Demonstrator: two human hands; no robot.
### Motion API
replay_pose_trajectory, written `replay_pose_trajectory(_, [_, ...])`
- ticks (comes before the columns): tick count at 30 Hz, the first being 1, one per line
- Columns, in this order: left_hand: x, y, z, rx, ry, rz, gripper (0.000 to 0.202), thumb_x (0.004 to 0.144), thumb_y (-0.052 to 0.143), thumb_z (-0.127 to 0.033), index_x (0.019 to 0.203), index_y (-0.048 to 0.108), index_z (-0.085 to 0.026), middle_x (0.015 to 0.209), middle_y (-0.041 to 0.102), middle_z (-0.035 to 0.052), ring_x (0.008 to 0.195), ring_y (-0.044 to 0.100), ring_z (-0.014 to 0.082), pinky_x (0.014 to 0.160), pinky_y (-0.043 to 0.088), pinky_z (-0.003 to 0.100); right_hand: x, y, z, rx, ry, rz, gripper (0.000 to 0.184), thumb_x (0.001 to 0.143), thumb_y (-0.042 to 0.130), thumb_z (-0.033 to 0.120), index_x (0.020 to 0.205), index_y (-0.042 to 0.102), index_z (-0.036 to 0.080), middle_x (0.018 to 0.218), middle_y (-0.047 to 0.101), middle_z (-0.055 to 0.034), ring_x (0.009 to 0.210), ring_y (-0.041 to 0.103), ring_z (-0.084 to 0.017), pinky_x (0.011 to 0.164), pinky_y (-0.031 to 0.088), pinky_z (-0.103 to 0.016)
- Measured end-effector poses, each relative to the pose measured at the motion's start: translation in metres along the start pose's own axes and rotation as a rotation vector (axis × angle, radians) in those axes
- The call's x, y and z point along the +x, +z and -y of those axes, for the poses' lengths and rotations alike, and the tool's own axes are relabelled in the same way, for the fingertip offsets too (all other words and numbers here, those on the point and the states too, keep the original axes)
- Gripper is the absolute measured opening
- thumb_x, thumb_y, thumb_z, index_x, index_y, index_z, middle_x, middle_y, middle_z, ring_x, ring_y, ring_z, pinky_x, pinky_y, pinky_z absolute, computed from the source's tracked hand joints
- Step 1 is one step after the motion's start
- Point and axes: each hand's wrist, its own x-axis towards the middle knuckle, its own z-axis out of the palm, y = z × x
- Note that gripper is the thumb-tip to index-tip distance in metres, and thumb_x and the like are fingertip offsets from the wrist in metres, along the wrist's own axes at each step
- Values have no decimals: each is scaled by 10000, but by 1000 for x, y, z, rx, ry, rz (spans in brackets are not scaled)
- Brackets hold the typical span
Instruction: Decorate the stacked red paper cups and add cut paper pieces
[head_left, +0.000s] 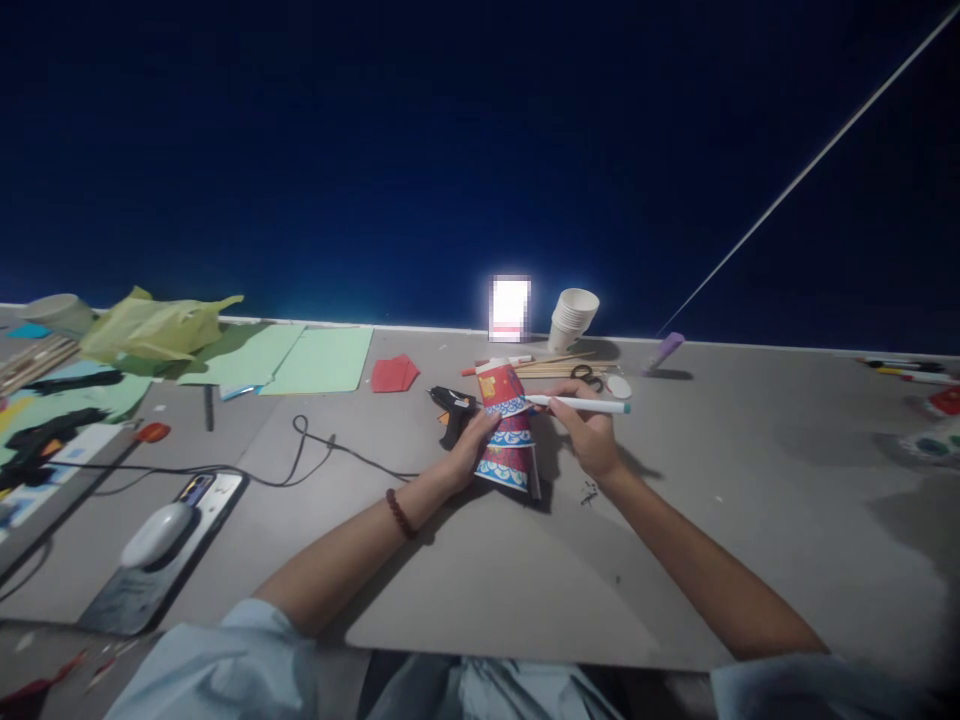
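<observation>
My left hand is closed around the left side of a stack of decorated paper cups, red with blue and white scalloped borders. The stack leans over the table, its narrow end away from me. Between the fingers of my right hand is a white marker with a teal end pointing right. Its tip meets the right edge of the upper cup; whether it touches cannot be made out. Just left of the cups lies a black hot glue gun, partly hidden by my left hand.
Behind the cups are wooden sticks, scissors and stacked white cups. Red paper, green sheets and a yellow bag lie left. A black cable crosses near a phone. A purple marker lies right.
</observation>
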Motion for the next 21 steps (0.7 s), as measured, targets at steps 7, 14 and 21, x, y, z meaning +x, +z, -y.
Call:
replay_pose_trajectory(7, [0,-1,0,-56,-40,2,454,711,760,-408,1031,701,-91,897,752,110,781,698,229,830,504,349,-2,1,0,-18,-12,-6,181,825,695,416,861,646,245,872,726,-12,838,705,-196,803,582,-359])
replay_pose_trajectory(14, [0,-5,-2,-58,-77,47,401,711,786,-357,998,696,-91,855,756,98,734,706,200,774,525,298,-3,1,-1,36,-24,-17,169,851,675,408,903,643,250,891,722,-11,832,708,-186,835,586,-372])
replay_pose_trajectory(21, [-7,-12,-7,-122,-326,326,441,815,682,-398,1099,648,-62,959,753,150,833,729,249,841,532,355,10,-3,12,13,13,17,246,852,654,419,1055,615,287,1074,734,-35,1116,653,-224,995,511,-419])
